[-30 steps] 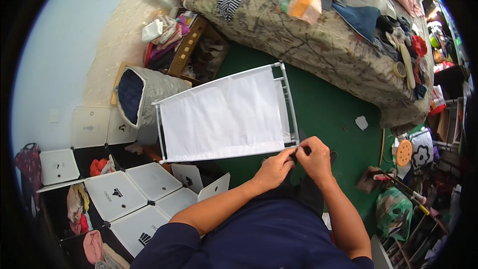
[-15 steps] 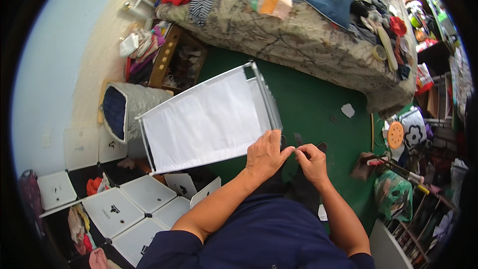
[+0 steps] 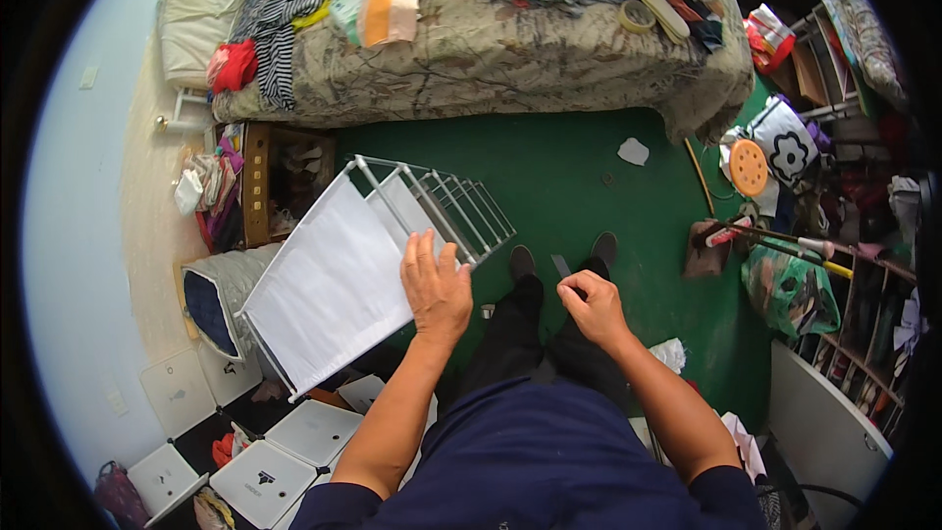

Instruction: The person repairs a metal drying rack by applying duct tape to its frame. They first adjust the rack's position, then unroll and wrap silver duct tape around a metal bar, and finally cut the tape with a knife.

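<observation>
Bed [image 3: 510, 69] — cut off above, rack [image 3: 329, 280] — partly hidden by left fingers [image 3: 424, 253]

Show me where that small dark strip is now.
In the head view, the small dark strip is just right of centre, held in the person's right hand and seen between the two dark shoes.

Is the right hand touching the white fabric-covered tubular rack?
No, the right hand pinches a thin dark-grey strip, with green floor showing between it and the white fabric-covered tubular rack.
</observation>
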Motion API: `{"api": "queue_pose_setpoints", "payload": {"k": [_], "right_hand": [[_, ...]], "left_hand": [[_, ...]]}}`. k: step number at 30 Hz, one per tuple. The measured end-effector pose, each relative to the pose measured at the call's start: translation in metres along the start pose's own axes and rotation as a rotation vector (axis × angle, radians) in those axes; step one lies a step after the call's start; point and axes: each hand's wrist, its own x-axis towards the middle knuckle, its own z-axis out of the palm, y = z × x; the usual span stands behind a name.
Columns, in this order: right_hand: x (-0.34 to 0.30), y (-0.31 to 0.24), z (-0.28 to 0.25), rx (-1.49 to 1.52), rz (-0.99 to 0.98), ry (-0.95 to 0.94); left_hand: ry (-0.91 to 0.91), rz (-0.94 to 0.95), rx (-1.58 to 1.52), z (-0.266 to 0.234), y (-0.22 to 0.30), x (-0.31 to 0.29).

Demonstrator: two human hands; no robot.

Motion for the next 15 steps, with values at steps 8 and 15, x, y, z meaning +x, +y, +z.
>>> {"api": "queue_pose_setpoints", "payload": {"k": [8, 15], "right_hand": [[0.01, 0.017, -0.066, 0.021, 0.016, 0.04], [0.023, 0.04, -0.126, 0.0, 0.061, 0.062]], "left_hand": [[-0.142, -0.026, -0.202, -0.015, 0.008, 0.007], [-0.014, -0.695, -0.538, -0.002, -0.026, 0.021]]}}
